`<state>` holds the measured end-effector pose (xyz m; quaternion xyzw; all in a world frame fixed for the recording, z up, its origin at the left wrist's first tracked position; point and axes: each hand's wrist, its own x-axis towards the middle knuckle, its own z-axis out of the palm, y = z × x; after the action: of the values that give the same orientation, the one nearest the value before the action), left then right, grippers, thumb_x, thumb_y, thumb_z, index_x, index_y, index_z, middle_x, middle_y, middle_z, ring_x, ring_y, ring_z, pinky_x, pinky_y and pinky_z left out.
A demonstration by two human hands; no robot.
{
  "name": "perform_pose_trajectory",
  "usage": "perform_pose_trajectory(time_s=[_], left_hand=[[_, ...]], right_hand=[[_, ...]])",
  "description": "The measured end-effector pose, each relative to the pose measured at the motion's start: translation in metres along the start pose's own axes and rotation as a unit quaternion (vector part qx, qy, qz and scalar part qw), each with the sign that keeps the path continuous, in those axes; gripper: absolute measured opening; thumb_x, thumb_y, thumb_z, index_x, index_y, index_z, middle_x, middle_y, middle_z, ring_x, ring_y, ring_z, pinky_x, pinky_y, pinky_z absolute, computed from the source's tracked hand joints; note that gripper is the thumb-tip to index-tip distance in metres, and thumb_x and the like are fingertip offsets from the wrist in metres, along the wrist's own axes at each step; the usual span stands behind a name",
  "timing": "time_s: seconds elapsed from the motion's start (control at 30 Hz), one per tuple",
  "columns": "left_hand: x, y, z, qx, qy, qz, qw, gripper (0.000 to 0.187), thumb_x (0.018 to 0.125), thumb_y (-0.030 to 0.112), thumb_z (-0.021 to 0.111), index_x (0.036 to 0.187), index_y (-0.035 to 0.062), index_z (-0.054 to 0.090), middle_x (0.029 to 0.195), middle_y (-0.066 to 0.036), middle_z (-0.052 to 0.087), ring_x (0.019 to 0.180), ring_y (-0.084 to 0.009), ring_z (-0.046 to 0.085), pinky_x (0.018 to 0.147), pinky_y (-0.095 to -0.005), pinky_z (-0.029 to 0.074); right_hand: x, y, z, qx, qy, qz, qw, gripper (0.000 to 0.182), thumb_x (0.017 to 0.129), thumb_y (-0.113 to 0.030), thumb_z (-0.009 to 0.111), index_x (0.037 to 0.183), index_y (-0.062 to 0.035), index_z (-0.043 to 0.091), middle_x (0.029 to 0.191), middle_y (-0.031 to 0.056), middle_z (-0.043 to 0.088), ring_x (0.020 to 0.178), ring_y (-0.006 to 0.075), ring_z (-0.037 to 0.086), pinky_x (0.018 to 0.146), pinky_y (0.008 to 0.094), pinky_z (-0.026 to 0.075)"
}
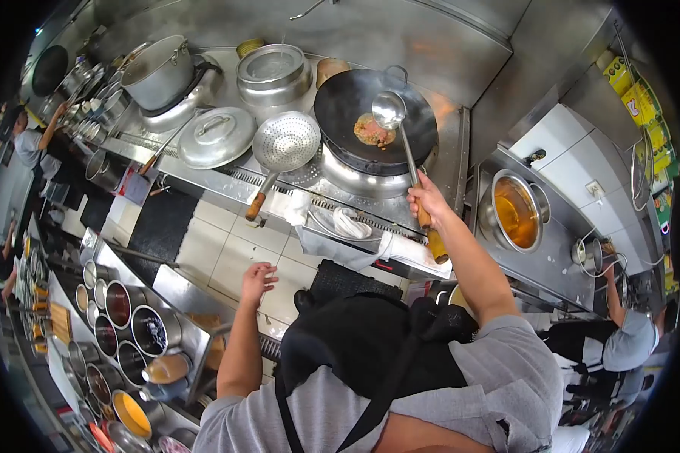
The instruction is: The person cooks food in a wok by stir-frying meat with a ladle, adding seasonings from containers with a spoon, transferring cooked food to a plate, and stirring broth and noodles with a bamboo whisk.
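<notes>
While you stand at the wok (375,113), read these lines:
Right hand (426,199): clamped on the ladle (400,132) handle, on your side of the wok's rim.
Ladle axis: runs from your fist away and a little left; its bowl hangs just over the food (372,131) in the wok's middle.
Left hand (258,278): fingers spread, holding nothing, well apart from the wok, over the floor and nearer the seasoning pots (132,332).
Nearer hand: the right.
Skimmer (283,145): just left of the wok.
</notes>
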<state>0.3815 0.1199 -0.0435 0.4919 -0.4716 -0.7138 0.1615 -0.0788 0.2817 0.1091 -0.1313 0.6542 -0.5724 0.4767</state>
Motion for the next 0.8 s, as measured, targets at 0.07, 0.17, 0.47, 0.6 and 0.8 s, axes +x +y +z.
perform_pose_trajectory(time_s=[0.07,0.17,0.47,0.6,0.8], left_hand=[[0.026,-0.021,-0.012,0.006,-0.025,-0.045,0.999,0.024,0.096,0.026,0.052,0.114,0.0102,0.056,0.107,-0.007,0.068,0.082,-0.0198,0.067,0.067,-0.0337,0.052],[0.061,-0.029,-0.014,0.028,-0.062,-0.127,0.99,0.024,0.095,0.025,0.054,0.114,0.0119,0.057,0.103,-0.007,0.067,0.08,-0.0205,0.067,0.067,-0.0358,0.052],[0.193,-0.036,0.081,0.062,-0.145,-0.209,0.965,0.053,0.088,0.019,0.065,0.134,0.021,0.038,0.098,-0.011,0.062,0.078,-0.0241,0.065,0.069,-0.0442,0.054],[0.174,-0.043,0.095,0.095,-0.231,-0.251,0.935,0.054,0.087,0.019,0.067,0.133,0.0211,0.04,0.087,-0.005,0.064,0.071,-0.0186,0.066,0.063,-0.04,0.055],[0.154,-0.057,-0.013,0.226,-0.351,-0.252,0.873,0.028,0.093,0.041,0.06,0.105,0.0158,0.057,0.083,-0.002,0.063,0.07,-0.0163,0.064,0.063,-0.0382,0.055]], right_hand=[[0.016,-0.002,0.008,0.021,0.008,0.015,1.0,0.082,0.089,-0.001,0.051,0.154,-0.0247,0.007,0.067,0.0028,0.05,0.047,0.0123,0.048,0.041,0.0296,0.042],[0.025,-0.015,0.025,0.027,0.027,0.02,0.999,0.084,0.089,-0.001,0.051,0.154,-0.0253,0.005,0.068,0.0031,0.05,0.047,0.0127,0.048,0.041,0.0301,0.043],[0.047,-0.028,0.057,-0.008,0.081,0.023,0.996,0.083,0.09,-0.003,0.051,0.155,-0.0269,0.004,0.069,0.0033,0.049,0.049,0.0134,0.047,0.042,0.0304,0.041],[0.021,-0.025,0.07,0.041,0.055,0.013,0.998,0.082,0.091,-0.003,0.051,0.154,-0.027,0.006,0.069,0.0035,0.049,0.049,0.0133,0.046,0.043,0.0299,0.04],[0.017,-0.056,0.048,0.018,0.078,0.046,0.996,0.074,0.092,-0.004,0.052,0.153,-0.0256,0.016,0.072,0.0062,0.049,0.05,0.0134,0.047,0.042,0.0297,0.041]])
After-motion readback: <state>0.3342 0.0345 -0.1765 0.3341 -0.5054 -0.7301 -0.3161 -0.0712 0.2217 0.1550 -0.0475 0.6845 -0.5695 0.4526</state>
